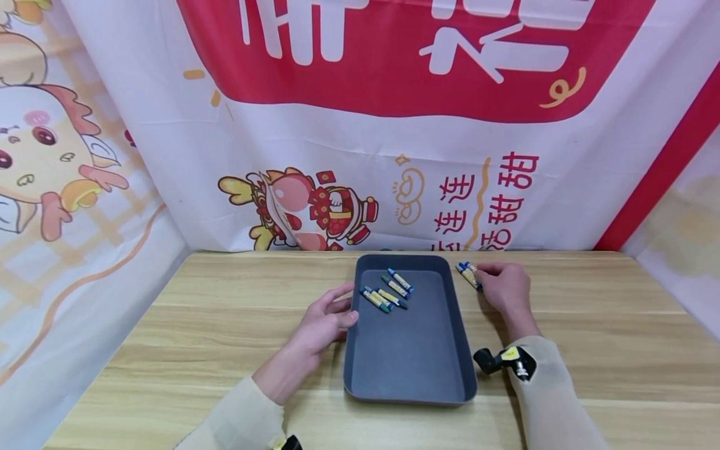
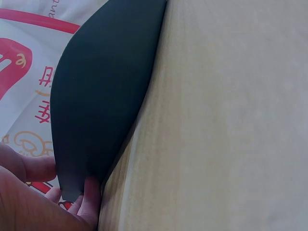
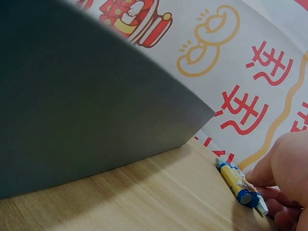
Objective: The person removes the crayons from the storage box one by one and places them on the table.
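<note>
Cream sleeves come in from the near edge over a pale wood-grained worktop, the right one carrying a black device with a yellow label near its cuff. Between the two forearms lies a dark grey tray, rectangular with rounded corners, its long sides running from near to far and its near half bare. On its left side, about midway along, the left hand has its grip on the wall: the thumb reaches over the rim while the other fingers lie against the outside. Farther along, in the left part of the tray's far half, several crayons lie slantwise in two loose clusters, their wrappers yellow and white with blue or green ends; the cluster nearer the left wall sits a little closer to the near side. Right of the tray, level with its far end, the right hand reaches down with its grip pinching a small bunch of loose crayons, at least two, which lie on the worktop just beside the tray; the fingers hide part of them. Beyond the worktop's far edge hangs a white cloth printed with red lettering, a cartoon figure at left and a big red panel higher up.
</note>
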A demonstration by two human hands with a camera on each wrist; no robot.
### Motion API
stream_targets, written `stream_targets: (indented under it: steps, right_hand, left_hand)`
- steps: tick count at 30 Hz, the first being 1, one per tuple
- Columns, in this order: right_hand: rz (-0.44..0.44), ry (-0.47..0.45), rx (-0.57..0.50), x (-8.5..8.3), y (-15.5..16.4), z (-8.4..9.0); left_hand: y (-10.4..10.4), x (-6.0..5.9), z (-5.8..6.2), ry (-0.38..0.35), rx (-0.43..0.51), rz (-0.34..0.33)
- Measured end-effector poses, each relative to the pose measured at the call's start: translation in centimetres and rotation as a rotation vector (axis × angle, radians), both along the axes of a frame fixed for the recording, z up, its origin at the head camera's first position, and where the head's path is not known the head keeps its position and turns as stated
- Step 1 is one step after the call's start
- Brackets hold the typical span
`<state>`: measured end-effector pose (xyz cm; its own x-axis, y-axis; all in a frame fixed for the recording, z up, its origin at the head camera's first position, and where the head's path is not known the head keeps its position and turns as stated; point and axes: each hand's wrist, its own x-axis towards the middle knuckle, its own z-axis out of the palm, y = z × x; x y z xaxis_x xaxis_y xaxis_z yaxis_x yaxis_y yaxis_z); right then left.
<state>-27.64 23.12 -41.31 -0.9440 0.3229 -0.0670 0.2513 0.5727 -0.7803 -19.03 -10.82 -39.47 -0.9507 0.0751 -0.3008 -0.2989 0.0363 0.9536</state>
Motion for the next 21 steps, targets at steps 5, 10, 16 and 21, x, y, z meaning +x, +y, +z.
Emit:
stream_targets:
  steps: [5,10,16,21]
  right_hand:
    - [0.003,0.003,-0.002,0.04,-0.01,-0.07]
    - [0.011,0.003,0.0,0.06,0.0,-0.01]
    - [0.012,0.003,-0.008,0.11,-0.04,0.06]
    - [0.007,0.006,0.007,0.03,-0.05,0.04]
  left_hand:
    - [-0.01,-0.14,-0.04,-0.012,-0.004,0.003]
    - [0.0,-0.2,-0.04,-0.019,-0.01,0.004]
    - [-0.02,-0.05,-0.02,-0.004,0.002,-0.005]
    - [0.0,-0.04,0.02,-0.011,0.001,-0.002]
